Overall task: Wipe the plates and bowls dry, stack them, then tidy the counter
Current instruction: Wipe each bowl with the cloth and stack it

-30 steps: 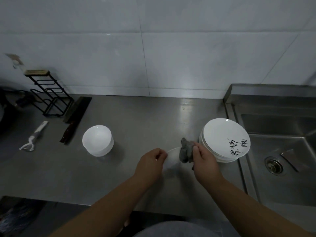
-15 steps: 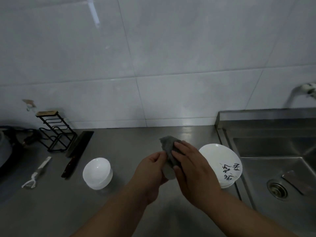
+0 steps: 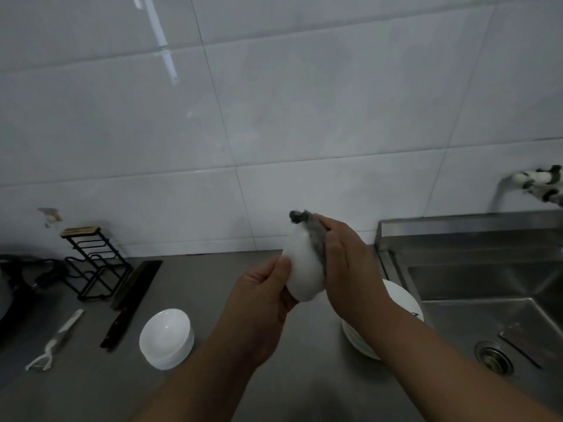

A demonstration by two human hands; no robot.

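Wiping step: left hand (image 3: 259,296) pinches white dish (image 3: 301,269), right hand (image 3: 344,263) grips cloth (image 3: 313,236) against it; next probably stacking it left of sink (image 3: 487,281).

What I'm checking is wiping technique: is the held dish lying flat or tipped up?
Tipped up, nearly on edge: the dish stands steeply, left hand gripping its rim, right hand holding grey cloth against it.

Your left hand (image 3: 259,300), bare, your right hand (image 3: 347,266), bare, your left forearm (image 3: 213,376), uncovered, your right forearm (image 3: 441,360), uncovered to the frame edge.
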